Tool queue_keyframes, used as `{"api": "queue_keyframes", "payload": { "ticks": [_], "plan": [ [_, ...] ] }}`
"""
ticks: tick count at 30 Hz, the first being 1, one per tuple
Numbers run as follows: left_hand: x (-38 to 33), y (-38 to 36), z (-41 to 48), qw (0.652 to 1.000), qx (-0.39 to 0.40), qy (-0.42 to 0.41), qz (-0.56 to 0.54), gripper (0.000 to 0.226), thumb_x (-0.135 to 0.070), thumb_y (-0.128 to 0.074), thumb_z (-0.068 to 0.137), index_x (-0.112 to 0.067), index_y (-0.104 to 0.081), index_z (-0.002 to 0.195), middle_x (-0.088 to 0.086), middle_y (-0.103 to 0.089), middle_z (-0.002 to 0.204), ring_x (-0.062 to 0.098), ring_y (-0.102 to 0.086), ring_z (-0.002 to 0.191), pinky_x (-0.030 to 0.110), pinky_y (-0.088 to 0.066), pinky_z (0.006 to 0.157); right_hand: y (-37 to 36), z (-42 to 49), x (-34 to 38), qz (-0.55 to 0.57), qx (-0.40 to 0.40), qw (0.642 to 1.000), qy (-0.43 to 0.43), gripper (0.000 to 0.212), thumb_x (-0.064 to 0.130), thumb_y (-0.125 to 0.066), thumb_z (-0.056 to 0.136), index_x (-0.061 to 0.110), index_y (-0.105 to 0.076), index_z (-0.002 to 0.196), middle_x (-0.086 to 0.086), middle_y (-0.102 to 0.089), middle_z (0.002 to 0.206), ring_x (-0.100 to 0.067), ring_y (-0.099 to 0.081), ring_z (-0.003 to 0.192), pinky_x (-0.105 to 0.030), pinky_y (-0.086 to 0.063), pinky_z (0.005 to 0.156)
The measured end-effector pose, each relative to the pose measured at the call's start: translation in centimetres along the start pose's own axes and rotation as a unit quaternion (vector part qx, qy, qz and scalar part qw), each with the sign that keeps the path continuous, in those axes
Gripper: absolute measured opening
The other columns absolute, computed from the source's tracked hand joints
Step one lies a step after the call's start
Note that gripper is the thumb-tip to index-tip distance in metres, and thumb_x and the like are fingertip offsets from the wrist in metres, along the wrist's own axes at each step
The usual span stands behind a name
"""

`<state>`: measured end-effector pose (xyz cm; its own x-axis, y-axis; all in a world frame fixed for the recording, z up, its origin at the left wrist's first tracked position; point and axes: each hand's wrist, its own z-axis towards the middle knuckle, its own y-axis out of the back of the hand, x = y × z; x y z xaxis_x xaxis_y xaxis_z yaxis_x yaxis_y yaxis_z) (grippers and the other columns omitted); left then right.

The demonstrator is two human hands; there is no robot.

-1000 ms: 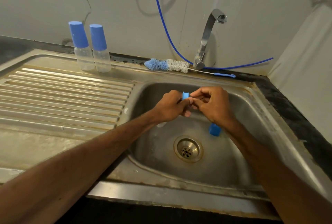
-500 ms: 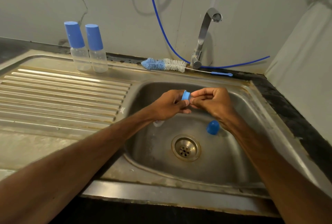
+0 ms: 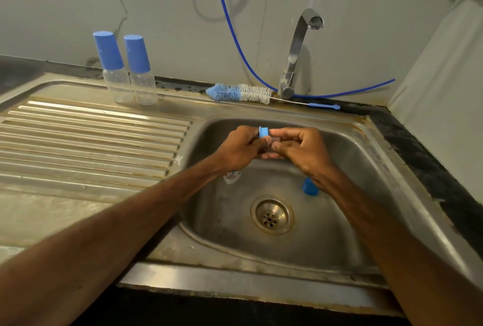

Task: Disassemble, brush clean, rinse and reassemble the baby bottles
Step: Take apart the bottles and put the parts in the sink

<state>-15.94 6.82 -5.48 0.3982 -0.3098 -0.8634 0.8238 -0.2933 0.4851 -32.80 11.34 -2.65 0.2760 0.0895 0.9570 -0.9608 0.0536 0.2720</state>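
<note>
Stainless steel all round us: the sink point(image 3: 352, 169) fills the middle of the frame, its ribbed draining board point(image 3: 91, 143) running off to the left. Over the basin, centre frame, our left hand point(image 3: 240, 146) pinches the blue collar ring point(image 3: 263, 132), fingers curled round it. Our right hand point(image 3: 303, 149) pinches something small and clear against that ring. We take it for the teat point(image 3: 275, 140), though the fingers hide most of it.

We judge this to be disassembly, with the teat being worked free of the ring. A blue cap point(image 3: 309, 187) lies on the basin floor just below our right wrist, and a clear piece point(image 3: 232, 176) peeks out under the left wrist. Two capped bottles point(image 3: 116, 85) stand at upper left. The brush point(image 3: 240, 93) lies along the back rim beside the tap point(image 3: 295, 51).

The next move calls for a firm push through the ring, then a reach for that brush.
</note>
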Motion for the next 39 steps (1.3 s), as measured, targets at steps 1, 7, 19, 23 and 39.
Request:
{"api": "queue_keyframes", "payload": {
  "ticks": [1, 7, 19, 23, 39],
  "plan": [
    [-0.1, 0.0, -0.1, 1.000, 0.009, 0.002, -0.016, 0.024, -0.026, -0.057, 0.104, -0.007, -0.070, 0.109, 0.009, -0.076, 0.095, 0.022, -0.076, 0.088, 0.048, -0.062, 0.087, 0.0, 0.0, 0.0, -0.007, -0.017, 1.000, 0.002, 0.029, -0.007, -0.067, 0.090, 0.003, -0.072, 0.117, -0.011, -0.075, 0.106, -0.018, -0.077, 0.085, -0.027, -0.063, 0.073],
    [-0.5, -0.2, -0.4, 0.999, -0.024, -0.029, -0.030, 0.025, -0.028, -0.069, 0.096, -0.008, -0.072, 0.111, 0.003, -0.078, 0.094, 0.013, -0.076, 0.082, 0.039, -0.064, 0.083, 0.7, 0.2, 0.3, 0.016, -0.070, 0.997, -0.014, 0.023, 0.001, -0.081, 0.080, 0.004, -0.073, 0.101, -0.008, -0.078, 0.088, -0.016, -0.077, 0.080, -0.023, -0.062, 0.067],
    [-0.5, 0.1, -0.8, 0.982, -0.152, -0.080, 0.074, 0.036, -0.039, -0.087, 0.076, -0.017, -0.079, 0.103, -0.005, -0.078, 0.090, 0.003, -0.072, 0.076, 0.021, -0.059, 0.074, 0.7, 0.3, 0.3, 0.226, 0.004, 0.962, -0.152, 0.032, 0.028, -0.072, 0.092, 0.004, -0.069, 0.113, -0.016, -0.077, 0.103, -0.024, -0.076, 0.097, -0.035, -0.063, 0.082],
    [-0.4, 0.0, -0.8, 0.983, -0.153, -0.087, 0.053, 0.025, -0.035, -0.086, 0.079, -0.014, -0.081, 0.092, -0.003, -0.077, 0.079, 0.010, -0.073, 0.070, 0.026, -0.061, 0.068, 0.3, 0.3, 0.1, 0.212, 0.050, 0.963, -0.161, 0.037, 0.019, -0.075, 0.089, 0.005, -0.066, 0.123, -0.020, -0.073, 0.114, -0.032, -0.069, 0.114, -0.041, -0.061, 0.089],
    [-0.9, 0.2, -0.6, 0.983, -0.084, -0.123, 0.108, 0.037, -0.033, -0.084, 0.081, -0.017, -0.077, 0.114, -0.010, -0.075, 0.094, -0.013, -0.064, 0.073, 0.007, -0.053, 0.067, 1.8, 0.4, 0.3, 0.274, 0.035, 0.948, -0.156, 0.033, 0.006, -0.072, 0.086, 0.007, -0.067, 0.119, -0.016, -0.076, 0.109, -0.029, -0.074, 0.103, -0.037, -0.063, 0.083]
  ]
}}
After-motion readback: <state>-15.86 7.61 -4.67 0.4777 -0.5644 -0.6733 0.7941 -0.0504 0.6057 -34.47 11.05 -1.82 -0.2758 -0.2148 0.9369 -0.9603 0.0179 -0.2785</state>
